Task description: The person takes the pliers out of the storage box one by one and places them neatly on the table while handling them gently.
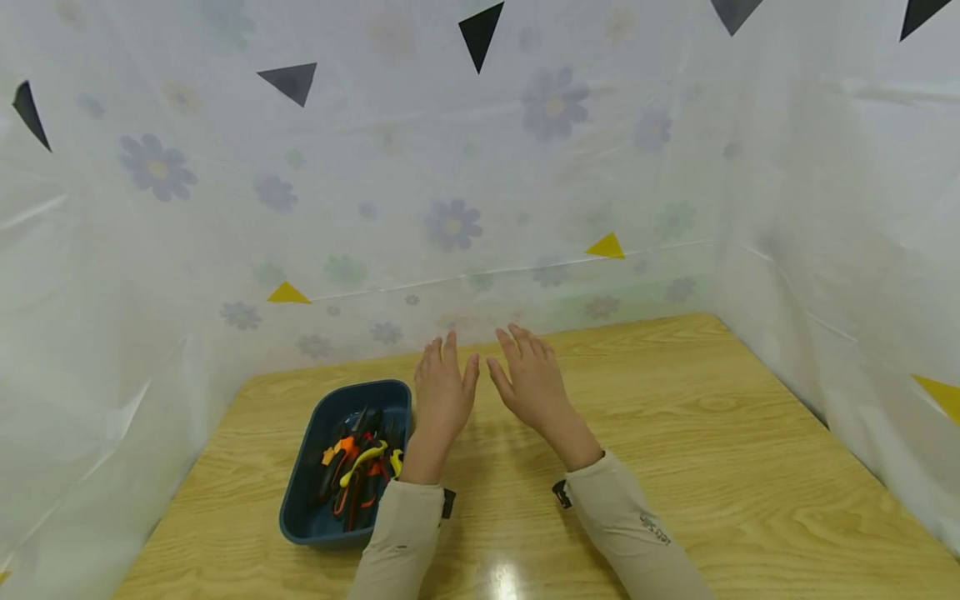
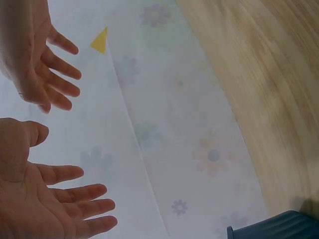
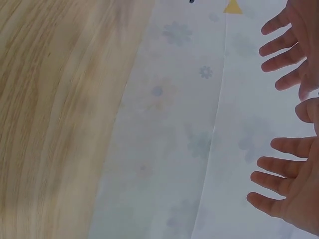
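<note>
Both hands are held up over the wooden table, side by side, with nothing in them. In the head view the left hand (image 1: 442, 392) has its fingers extended, just right of a dark blue plastic bin (image 1: 295, 508). The right hand (image 1: 534, 385) mirrors it, thumb towards the left one, a small gap between them. Several pliers-like tools with orange, yellow, red and black handles (image 1: 363, 462) lie jumbled in the bin. Spread, straight fingers of the left hand (image 2: 45, 199) and right hand (image 3: 294, 184) show in the wrist views.
The wood-grain table (image 1: 675, 433) reaches back to a white flower-print sheet (image 1: 450, 167), with white plastic sheeting (image 1: 847, 250) at the sides. Black and yellow triangles (image 1: 606, 247) dot the sheeting. A corner of the bin shows low in the left wrist view.
</note>
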A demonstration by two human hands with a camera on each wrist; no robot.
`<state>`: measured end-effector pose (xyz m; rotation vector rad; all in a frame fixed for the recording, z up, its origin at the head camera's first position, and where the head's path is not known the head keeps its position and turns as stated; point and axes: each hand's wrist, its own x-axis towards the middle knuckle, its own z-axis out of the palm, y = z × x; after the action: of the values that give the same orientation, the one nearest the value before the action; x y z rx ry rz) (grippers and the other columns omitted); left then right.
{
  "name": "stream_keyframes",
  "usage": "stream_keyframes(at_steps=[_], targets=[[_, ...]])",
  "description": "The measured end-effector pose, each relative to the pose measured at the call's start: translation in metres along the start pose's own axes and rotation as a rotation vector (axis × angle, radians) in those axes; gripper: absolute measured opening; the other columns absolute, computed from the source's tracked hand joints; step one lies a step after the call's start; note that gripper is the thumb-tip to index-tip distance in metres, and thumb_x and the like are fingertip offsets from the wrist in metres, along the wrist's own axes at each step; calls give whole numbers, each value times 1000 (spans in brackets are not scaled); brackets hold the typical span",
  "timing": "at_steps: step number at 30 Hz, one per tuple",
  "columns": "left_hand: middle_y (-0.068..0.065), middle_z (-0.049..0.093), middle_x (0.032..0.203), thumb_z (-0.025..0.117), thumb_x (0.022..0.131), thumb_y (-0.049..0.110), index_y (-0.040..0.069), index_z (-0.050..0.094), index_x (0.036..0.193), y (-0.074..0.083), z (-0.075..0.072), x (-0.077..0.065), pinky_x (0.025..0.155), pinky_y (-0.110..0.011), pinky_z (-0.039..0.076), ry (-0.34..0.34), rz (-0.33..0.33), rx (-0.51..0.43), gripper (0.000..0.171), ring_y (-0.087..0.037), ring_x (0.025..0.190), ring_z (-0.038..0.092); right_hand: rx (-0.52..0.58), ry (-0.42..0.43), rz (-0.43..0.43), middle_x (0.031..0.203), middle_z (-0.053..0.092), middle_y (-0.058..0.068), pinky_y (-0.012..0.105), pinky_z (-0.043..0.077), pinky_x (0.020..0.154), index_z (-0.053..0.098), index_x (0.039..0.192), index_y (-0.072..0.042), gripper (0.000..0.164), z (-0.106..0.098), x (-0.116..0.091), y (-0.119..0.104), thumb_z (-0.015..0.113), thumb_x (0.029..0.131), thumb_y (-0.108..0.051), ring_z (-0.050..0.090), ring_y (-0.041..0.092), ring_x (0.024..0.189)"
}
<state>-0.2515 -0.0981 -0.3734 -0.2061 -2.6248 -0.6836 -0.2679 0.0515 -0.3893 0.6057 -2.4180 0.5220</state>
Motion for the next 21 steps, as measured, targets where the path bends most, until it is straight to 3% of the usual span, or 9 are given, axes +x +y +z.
stream_keyframes(at_steps=[21], targets=[[-27,41,141,45,103,32,-1,34,146,1,-21,-3,103,-57,36,51,29,-19,56,-43,129,40,64,113,-63,132,52,23,54,43,97,47,137,4,45,3,0,-11,53,99,-21,51,39,120]])
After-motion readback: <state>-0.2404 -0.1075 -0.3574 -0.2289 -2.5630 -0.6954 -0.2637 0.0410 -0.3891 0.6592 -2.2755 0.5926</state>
